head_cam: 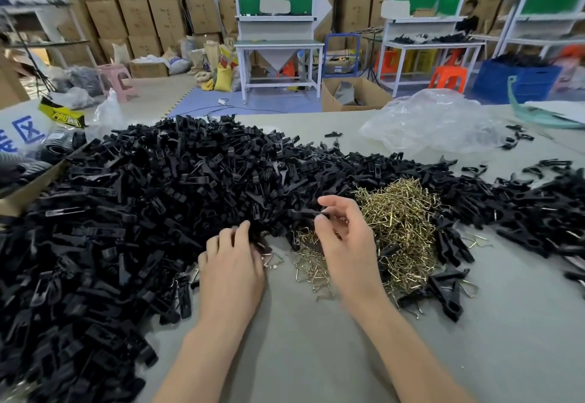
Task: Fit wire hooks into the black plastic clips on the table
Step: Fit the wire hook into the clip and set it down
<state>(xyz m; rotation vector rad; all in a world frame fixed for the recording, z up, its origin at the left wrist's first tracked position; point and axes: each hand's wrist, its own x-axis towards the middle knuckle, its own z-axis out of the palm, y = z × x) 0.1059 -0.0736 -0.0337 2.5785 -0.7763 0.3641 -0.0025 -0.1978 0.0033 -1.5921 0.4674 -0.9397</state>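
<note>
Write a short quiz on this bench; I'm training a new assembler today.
1. True or false: the right hand pinches a black clip.
2. The wire hooks lie: A) in a bucket, B) heaped beside the right hand, C) hung on a rail.
3. Which hand reaches into the edge of the clip pile?
Key: 1 true; 2 B; 3 the left hand.

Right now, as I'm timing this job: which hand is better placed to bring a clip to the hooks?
Right, probably. The right hand pinches a black clip just above the wire hooks; the left hand has its fingertips hidden in the clip pile.
</note>
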